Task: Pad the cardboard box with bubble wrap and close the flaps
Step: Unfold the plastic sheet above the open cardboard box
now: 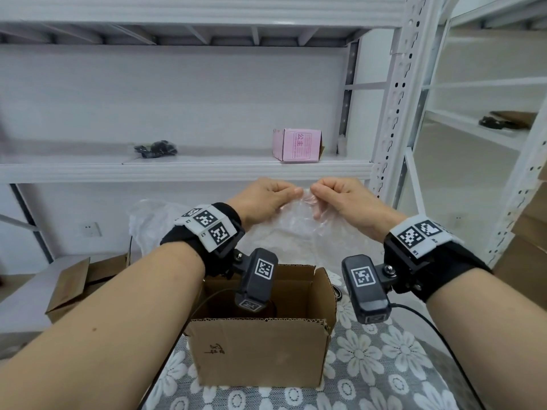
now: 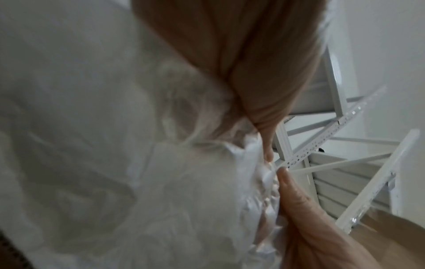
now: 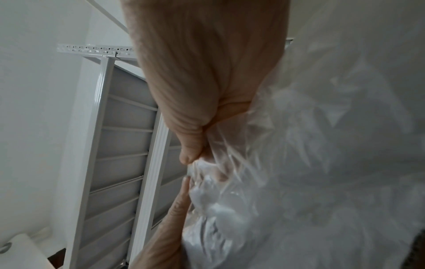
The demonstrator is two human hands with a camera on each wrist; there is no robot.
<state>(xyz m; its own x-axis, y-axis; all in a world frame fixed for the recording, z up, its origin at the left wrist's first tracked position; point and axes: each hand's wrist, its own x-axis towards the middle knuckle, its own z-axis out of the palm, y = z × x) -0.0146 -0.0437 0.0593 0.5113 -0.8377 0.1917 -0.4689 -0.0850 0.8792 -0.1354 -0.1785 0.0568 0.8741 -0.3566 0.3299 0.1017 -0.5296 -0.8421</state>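
An open brown cardboard box [image 1: 260, 353] stands on the flowered tablecloth, its flaps up and a dark object inside. Above and behind it hangs a clear sheet of bubble wrap [image 1: 296, 229], held up at its top edge. My left hand [image 1: 263, 196] pinches that edge on the left and my right hand [image 1: 340, 196] pinches it on the right, thumbs almost meeting. In the left wrist view the thumb and fingers of the left hand [image 2: 264, 145] nip the bubble wrap [image 2: 184, 182]. The right wrist view has the right hand [image 3: 195, 156] gripping the crumpled bubble wrap [image 3: 299, 163].
A white metal shelf rack [image 1: 189, 167] rises close behind, carrying a pink carton [image 1: 299, 145] and a black bundle [image 1: 155, 149]. More clear plastic [image 1: 151, 220] lies behind the box at left. Another brown carton [image 1: 80, 285] sits at left. A black cable [image 1: 444, 344] crosses the tablecloth [image 1: 384, 365].
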